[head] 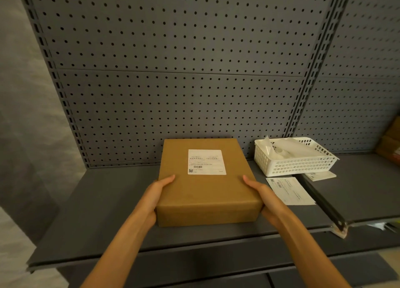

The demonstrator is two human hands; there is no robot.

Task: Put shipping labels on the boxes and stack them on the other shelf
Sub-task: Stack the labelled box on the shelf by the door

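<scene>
A flat brown cardboard box (205, 192) lies on the grey metal shelf (104, 205), its far end near the pegboard back. A white shipping label (206, 162) with a barcode is stuck on its top. My left hand (157, 194) grips the box's near left corner, thumb on top. My right hand (263, 197) grips the near right corner the same way. A loose white label sheet (290, 190) lies on the shelf just right of the box.
A white plastic basket (296, 164) with label backing paper stands at the back right. Another label (320, 175) lies partly under it. More brown boxes (389, 142) sit at the far right edge. A dark upright divider (322, 201) separates the two shelf bays.
</scene>
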